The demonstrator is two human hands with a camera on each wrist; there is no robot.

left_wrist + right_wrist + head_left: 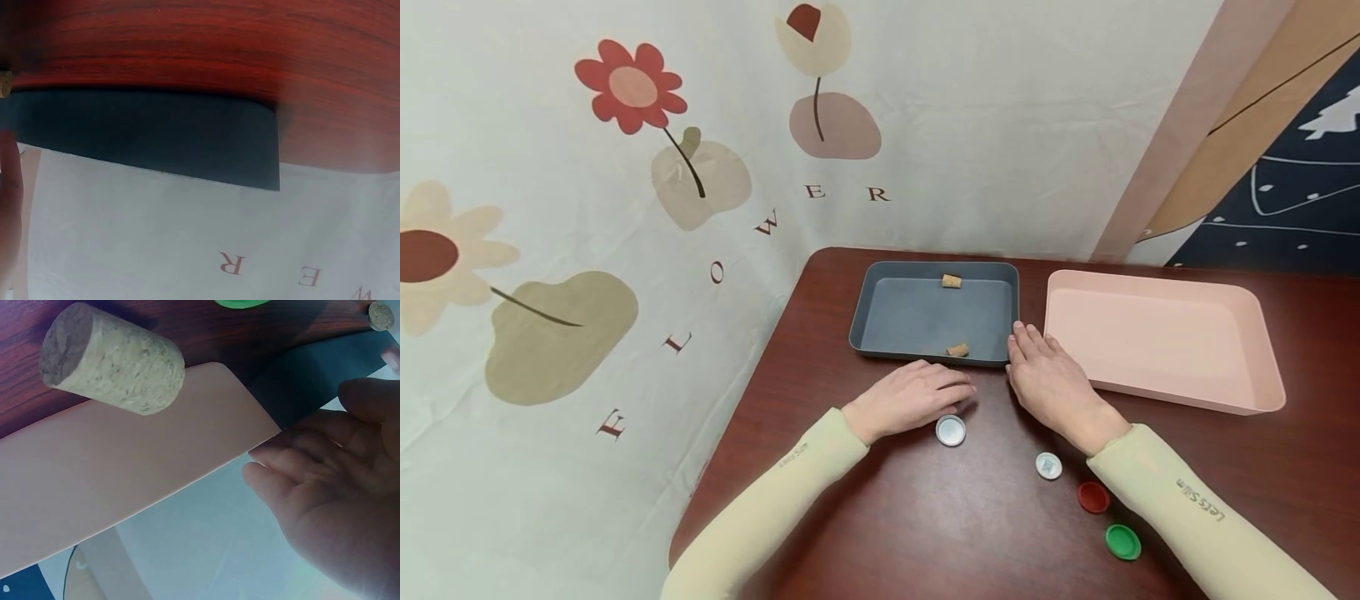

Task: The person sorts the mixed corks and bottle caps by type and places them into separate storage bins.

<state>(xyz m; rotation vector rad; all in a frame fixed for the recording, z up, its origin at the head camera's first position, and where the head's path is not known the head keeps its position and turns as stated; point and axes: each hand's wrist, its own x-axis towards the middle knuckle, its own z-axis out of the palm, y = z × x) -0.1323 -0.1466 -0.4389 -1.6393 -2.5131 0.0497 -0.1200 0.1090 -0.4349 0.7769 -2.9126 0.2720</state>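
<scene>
My left hand (916, 397) is just in front of the grey tray (917, 325), its fingers loosely bent and holding nothing. Beside its fingertips lies a silver round lid (951, 431). My right hand (1051, 379) has its fingers extended toward the grey tray's near right corner, next to the pink tray (1157, 333); whether they touch either rim I cannot tell. One cork (951, 282) is at the grey tray's far side and another cork (957, 350) at its near wall. Large in the right wrist view, a cork (115, 362) appears in front of the pink tray's wall.
A white lid (1048, 466), a red lid (1093, 497) and a green lid (1123, 542) lie in a slanting row beside my right forearm. The brown table (850, 517) meets a patterned curtain (985, 150) at its back and left.
</scene>
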